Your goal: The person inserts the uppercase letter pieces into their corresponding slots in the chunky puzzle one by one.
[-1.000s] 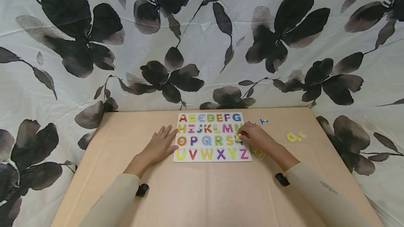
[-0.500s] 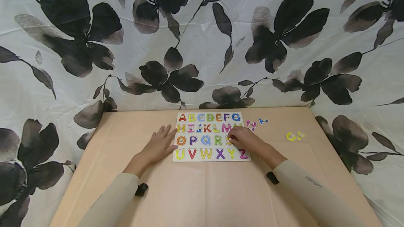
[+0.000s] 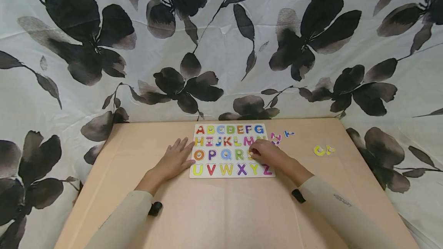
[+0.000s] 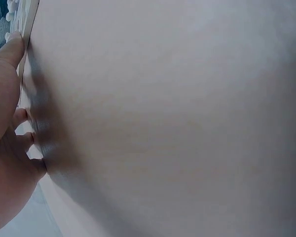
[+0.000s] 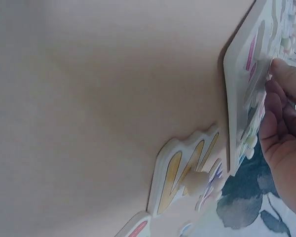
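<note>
A white alphabet puzzle board [image 3: 226, 177] lies on the tan table, its coloured letters in rows. My left hand [image 3: 173, 160] rests at the board's left edge with fingers extended; in the left wrist view the thumb of that left hand [image 4: 7, 54] touches the board's edge. My right hand [image 3: 271, 155] is over the board's right part, thumb and fingers pinching the yellow letter S piece [image 3: 250, 156] in the third row, mostly hidden by the fingertips. In the right wrist view, the curled right hand [image 5: 286, 153] is beyond the board's edge [image 5: 229, 98].
Loose letter pieces lie right of the board: a pink one [image 3: 275, 136], a blue T [image 3: 288, 133], a yellow curved one [image 3: 319, 150] and a small yellow Y-shaped one [image 3: 330, 149]. A yellow zigzag letter with a knob [image 5: 170, 182] lies near the board's corner. Floral cloth [image 3: 221, 49] hangs behind.
My right hand has moved left with the yellow S, from the board's right edge to the S place in the third row, then stayed there. The left hand has not moved.
</note>
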Demonstrator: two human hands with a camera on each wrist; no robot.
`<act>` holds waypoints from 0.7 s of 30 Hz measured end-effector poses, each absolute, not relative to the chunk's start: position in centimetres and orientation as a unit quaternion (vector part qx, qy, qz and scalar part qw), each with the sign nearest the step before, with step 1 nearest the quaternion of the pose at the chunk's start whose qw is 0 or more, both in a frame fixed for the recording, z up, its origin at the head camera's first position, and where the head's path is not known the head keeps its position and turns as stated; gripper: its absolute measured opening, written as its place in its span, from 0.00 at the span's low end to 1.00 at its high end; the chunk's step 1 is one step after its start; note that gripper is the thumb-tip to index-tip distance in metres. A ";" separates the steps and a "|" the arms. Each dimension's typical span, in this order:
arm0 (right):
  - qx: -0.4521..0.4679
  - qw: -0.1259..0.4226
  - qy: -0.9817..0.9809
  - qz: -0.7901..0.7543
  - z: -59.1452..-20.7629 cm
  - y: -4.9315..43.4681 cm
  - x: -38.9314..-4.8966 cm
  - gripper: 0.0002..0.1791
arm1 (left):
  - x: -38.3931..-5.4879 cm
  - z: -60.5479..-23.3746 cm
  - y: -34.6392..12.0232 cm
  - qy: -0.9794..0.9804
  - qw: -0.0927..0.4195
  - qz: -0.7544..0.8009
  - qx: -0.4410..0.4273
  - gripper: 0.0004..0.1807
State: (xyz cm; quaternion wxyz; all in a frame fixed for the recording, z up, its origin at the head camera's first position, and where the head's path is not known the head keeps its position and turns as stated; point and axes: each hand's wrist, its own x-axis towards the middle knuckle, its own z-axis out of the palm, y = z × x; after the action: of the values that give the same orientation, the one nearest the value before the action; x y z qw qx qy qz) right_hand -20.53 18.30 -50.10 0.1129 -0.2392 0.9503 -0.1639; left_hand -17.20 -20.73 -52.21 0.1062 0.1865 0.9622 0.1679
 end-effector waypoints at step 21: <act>-0.127 0.061 0.968 -0.207 -48.1 26.1 -22.8 0.15 | -17.1 -52.2 -20.5 0.964 0.095 0.167 0.184 0.41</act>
State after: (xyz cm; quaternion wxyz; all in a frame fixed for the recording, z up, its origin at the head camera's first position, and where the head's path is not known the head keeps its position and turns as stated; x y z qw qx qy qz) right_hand -22.79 26.13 -48.08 0.0610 -0.1272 0.9681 -0.2072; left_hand -17.05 -20.46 -52.21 0.0948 0.1844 0.9638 0.1674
